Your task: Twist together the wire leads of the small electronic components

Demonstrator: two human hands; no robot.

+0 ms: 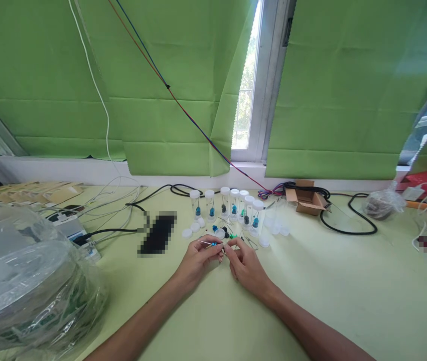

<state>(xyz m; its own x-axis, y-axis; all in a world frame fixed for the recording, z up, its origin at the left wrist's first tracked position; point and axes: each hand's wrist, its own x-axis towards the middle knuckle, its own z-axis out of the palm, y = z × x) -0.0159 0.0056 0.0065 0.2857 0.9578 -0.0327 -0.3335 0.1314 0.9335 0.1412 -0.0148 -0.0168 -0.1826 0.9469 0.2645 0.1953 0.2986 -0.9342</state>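
Observation:
Over the table's middle, my left hand (198,256) is closed in a pinch on a thin metal pin (203,241) with a small blue piece (214,244) on it. My right hand (247,263) meets it, its thumb and finger pinched together at the pin's other end; what they grip is too small to make out. Just beyond my fingers lie loose green pieces (233,236), black pieces (225,231) and bent metal pins (251,243). Behind them stands a row of clear capped tubes (210,205), several with blue or dark pieces and pins inside.
White caps (187,233) lie left of the tubes; clear empty tubes (273,223) lie to their right. An opened cardboard box (308,198) and black cable (348,233) are at the back right. A plastic-wrapped spool (28,291) fills the left front, with a blurred dark object (158,234) nearer the middle.

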